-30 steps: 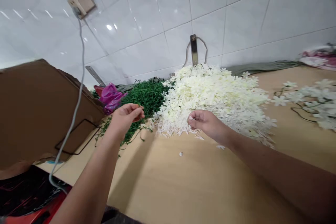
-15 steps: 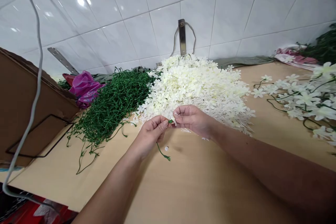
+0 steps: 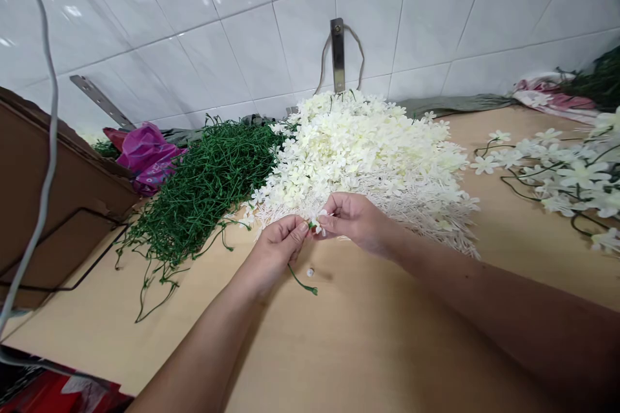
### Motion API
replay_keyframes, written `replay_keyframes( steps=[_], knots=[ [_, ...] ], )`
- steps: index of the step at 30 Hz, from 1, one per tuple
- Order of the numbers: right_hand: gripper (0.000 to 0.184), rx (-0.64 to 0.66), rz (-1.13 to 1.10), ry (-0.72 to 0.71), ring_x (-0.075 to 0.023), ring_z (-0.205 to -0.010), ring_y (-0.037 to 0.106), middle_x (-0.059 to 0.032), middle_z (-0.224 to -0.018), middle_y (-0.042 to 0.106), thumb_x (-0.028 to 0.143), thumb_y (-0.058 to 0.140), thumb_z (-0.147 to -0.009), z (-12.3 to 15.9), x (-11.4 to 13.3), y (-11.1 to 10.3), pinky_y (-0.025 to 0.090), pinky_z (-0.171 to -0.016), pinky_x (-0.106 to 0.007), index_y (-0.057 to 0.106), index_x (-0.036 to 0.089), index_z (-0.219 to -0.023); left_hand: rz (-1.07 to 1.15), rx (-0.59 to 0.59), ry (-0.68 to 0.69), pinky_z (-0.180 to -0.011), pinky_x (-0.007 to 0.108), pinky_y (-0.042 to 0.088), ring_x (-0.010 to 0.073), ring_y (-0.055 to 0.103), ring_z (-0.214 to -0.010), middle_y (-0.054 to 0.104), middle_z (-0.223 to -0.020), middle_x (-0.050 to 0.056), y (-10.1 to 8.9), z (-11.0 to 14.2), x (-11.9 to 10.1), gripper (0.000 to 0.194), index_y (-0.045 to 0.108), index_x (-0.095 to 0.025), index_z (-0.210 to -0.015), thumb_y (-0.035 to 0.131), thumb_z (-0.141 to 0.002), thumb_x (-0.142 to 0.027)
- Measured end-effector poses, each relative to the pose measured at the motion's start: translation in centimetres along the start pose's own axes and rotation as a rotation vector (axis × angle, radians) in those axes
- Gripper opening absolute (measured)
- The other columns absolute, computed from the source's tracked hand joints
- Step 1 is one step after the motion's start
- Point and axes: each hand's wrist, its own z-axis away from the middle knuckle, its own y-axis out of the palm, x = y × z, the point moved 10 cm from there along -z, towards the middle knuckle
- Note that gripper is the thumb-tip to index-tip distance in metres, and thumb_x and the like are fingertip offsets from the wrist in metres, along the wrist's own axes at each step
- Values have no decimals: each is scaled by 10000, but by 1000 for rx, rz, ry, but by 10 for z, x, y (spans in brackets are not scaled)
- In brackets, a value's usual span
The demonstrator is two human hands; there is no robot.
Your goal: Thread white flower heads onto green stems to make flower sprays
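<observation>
The left hand [image 3: 282, 242] has its thumb and finger pinched tight on a green plastic stem [image 3: 303, 285], whose loose end hangs down over the wooden table [image 3: 387, 342]. The right hand [image 3: 352, 219] pinches a small white fake flower [image 3: 320, 222], with almost no gap between thumb and finger. Flower and stem meet between the two hands; I cannot tell if they are joined. The flower looks thin, so a hard squeeze could bend or rip it. The stem's tip is tiny, so shaky fingers could let it slip. A bump could roll away the little white bit [image 3: 310, 272] below. The purple bag [image 3: 145, 151] has pale marks, too small to read. I can read no brand or label.
</observation>
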Motion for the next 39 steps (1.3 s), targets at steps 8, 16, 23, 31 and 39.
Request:
replay_keyframes(
  steps=[8, 16, 23, 31, 39],
  knots=[
    [105, -156, 583, -260, -94, -546, 438, 18, -605, 486, 245, 505, -717, 9, 23, -3, 336, -505, -233, 441, 174, -675, -154, 1, 35, -406, 204, 147, 50, 208, -404, 276, -424, -70, -5, -3, 4, 311, 506, -146, -631, 504, -726, -442],
    [105, -151, 511, -217, -109, -585, 458, 2, -624, 499, 237, 494, -718, 10, 13, -1, 358, -550, -250, 425, 181, -663, -112, 10, 30, -403, 201, 159, 54, 217, -415, 314, -432, -63, -1, -2, 5, 228, 486, -156, -572, 549, -694, -338],
    [139, -119, 473, -146, -94, -559, 418, 20, -615, 474, 256, 551, -694, 10, 6, 3, 325, -527, -237, 438, 181, -666, -82, -18, 0, -401, 201, 147, 55, 201, -408, 302, -411, -67, -3, -3, 9, 250, 472, -159, -553, 565, -679, -353],
    [265, 18, 34, 137, -61, -493, 429, 34, -567, 497, 342, 643, -638, 6, -26, 2, 319, -482, -203, 467, 152, -690, -12, 27, -23, -423, 189, 216, 48, 268, -407, 350, -424, -63, 3, -3, 9, 242, 515, -144, -566, 594, -656, -355],
    [201, 155, -373, 275, -103, -675, 572, 2, -605, 550, 188, 677, -605, 9, -30, 14, 425, -805, -309, 487, 123, -591, -4, 42, -31, -415, 192, 189, 51, 255, -407, 327, -389, -62, 4, -2, 9, 274, 521, -141, -548, 600, -657, -380]
  ],
)
